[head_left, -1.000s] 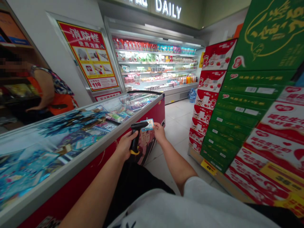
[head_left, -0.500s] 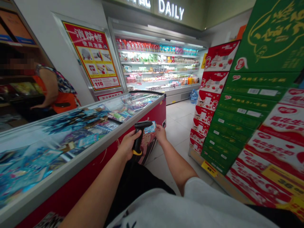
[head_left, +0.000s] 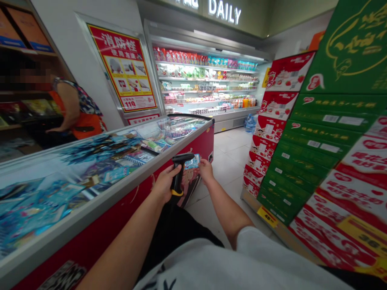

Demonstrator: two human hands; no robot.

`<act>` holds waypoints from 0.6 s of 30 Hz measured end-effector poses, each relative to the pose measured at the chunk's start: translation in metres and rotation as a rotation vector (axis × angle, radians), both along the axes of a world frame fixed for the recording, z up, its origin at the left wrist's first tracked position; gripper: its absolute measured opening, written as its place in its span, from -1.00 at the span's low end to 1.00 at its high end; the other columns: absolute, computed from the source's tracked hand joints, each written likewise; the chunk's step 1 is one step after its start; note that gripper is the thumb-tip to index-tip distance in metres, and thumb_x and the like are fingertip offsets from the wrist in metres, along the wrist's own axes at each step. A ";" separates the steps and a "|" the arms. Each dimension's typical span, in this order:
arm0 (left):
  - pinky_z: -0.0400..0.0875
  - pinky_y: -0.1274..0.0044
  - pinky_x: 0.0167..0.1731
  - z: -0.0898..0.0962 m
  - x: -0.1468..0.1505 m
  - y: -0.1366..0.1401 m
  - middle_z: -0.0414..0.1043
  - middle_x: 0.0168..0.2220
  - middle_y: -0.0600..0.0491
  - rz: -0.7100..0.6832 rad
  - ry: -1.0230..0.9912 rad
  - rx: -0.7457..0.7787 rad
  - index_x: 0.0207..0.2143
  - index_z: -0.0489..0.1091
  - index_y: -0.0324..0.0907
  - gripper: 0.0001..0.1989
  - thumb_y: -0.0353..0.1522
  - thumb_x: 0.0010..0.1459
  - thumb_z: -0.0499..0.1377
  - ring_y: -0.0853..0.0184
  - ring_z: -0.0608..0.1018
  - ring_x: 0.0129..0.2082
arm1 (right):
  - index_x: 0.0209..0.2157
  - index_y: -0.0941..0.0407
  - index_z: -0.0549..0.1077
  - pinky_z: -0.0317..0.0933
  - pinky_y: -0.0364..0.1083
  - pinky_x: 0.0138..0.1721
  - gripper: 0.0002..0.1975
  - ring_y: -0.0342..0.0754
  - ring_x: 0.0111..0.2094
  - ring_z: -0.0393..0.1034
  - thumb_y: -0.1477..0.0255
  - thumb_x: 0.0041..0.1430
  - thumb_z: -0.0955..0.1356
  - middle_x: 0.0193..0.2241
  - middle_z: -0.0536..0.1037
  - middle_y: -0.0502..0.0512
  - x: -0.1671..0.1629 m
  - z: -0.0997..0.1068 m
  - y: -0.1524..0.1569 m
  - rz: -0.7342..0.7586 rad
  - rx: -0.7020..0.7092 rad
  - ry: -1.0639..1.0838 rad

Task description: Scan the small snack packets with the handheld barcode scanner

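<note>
My left hand (head_left: 165, 182) is wrapped round the grip of a black barcode scanner (head_left: 179, 175) with a yellow patch near its base. The scanner's head points right, toward a small blue-and-white printed packet or card (head_left: 192, 161). Between thumb and fingers, my right hand (head_left: 206, 171) pinches that packet by its right edge. The scanner's head overlaps the packet's left end, so whether they touch I cannot tell. Both hands are just off the side of a red chest freezer (head_left: 127, 205).
Many blue packs (head_left: 115, 147) lie under the freezer's glass. Stacked green cartons (head_left: 305, 161) and red-white cartons (head_left: 332, 225) stand on the right. A person in an orange apron (head_left: 87, 127) is behind the freezer. Lit refrigerated shelves (head_left: 208, 86) line the back.
The view has shifted slightly, moving the background a little to the right. Both hands keep their hold on the scanner and the packet, in nearly the same position.
</note>
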State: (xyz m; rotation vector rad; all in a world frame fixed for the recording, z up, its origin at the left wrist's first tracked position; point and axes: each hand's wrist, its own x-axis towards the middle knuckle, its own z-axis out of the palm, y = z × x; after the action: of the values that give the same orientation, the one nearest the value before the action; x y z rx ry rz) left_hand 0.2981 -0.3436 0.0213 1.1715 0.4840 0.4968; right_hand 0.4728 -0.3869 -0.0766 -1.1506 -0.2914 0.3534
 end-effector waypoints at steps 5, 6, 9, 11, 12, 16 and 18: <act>0.39 0.60 -0.66 -0.009 -0.008 0.015 0.47 -0.53 0.03 0.054 -0.008 -0.043 -0.25 0.43 -0.25 -0.73 -0.38 -0.06 0.29 0.39 0.50 -0.63 | -0.25 0.11 0.35 0.31 -0.16 -0.53 -0.81 -0.12 -0.58 0.44 0.49 0.02 0.27 -0.53 0.48 -0.05 -0.022 0.008 0.029 0.114 -0.015 -0.030; 0.39 0.60 -0.65 -0.011 -0.011 0.019 0.47 -0.54 0.03 0.069 -0.014 -0.055 -0.25 0.43 -0.26 -0.74 -0.38 -0.05 0.29 0.39 0.50 -0.63 | -0.25 0.10 0.36 0.32 -0.13 -0.50 -0.80 -0.11 -0.57 0.44 0.47 0.02 0.27 -0.51 0.49 -0.04 -0.027 0.010 0.039 0.132 -0.024 -0.058; 0.40 0.60 -0.63 -0.014 -0.021 0.035 0.46 -0.55 0.05 0.133 -0.032 -0.086 -0.27 0.42 -0.25 -0.77 -0.39 -0.04 0.28 0.40 0.49 -0.64 | -0.27 0.10 0.40 0.35 -0.08 -0.37 -0.81 -0.08 -0.46 0.46 0.44 0.01 0.30 -0.44 0.52 0.00 -0.043 0.019 0.073 0.140 -0.077 -0.212; 0.40 0.59 -0.64 -0.015 -0.029 0.047 0.44 -0.56 0.07 0.189 -0.039 -0.110 -0.28 0.40 -0.24 -0.79 -0.40 -0.02 0.26 0.41 0.48 -0.66 | -0.28 0.09 0.42 0.34 -0.07 -0.32 -0.82 -0.06 -0.38 0.46 0.44 0.00 0.30 -0.41 0.53 0.02 -0.054 0.026 0.098 0.138 -0.121 -0.301; 0.40 0.59 -0.63 -0.015 -0.033 0.052 0.44 -0.56 0.07 0.219 -0.049 -0.124 -0.27 0.39 -0.24 -0.80 -0.40 0.00 0.25 0.41 0.48 -0.66 | -0.28 0.09 0.43 0.34 -0.07 -0.31 -0.81 -0.05 -0.36 0.46 0.45 0.01 0.30 -0.40 0.53 0.02 -0.060 0.030 0.111 0.141 -0.141 -0.323; 0.41 0.60 -0.60 -0.018 -0.055 0.075 0.45 -0.54 0.07 0.358 -0.099 -0.173 -0.28 0.38 -0.24 -0.85 -0.42 0.05 0.20 0.43 0.48 -0.64 | -0.17 0.11 0.41 0.35 -0.05 -0.38 -0.73 -0.04 -0.45 0.45 0.51 0.04 0.27 -0.46 0.51 0.01 -0.082 0.042 0.159 0.215 -0.243 -0.303; 0.43 0.61 -0.57 -0.021 -0.066 0.088 0.45 -0.52 0.09 0.454 -0.123 -0.196 -0.29 0.37 -0.23 -0.88 -0.43 0.07 0.18 0.44 0.50 -0.61 | -0.13 0.13 0.38 0.34 -0.05 -0.43 -0.69 -0.05 -0.53 0.43 0.54 0.04 0.26 -0.50 0.49 0.00 -0.094 0.044 0.182 0.284 -0.305 -0.261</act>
State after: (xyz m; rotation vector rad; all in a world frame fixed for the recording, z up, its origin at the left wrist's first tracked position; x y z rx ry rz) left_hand 0.2320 -0.2554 0.0004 0.8348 0.6802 0.8856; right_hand 0.3787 -0.2050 -0.0329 -1.4625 -0.6510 0.5100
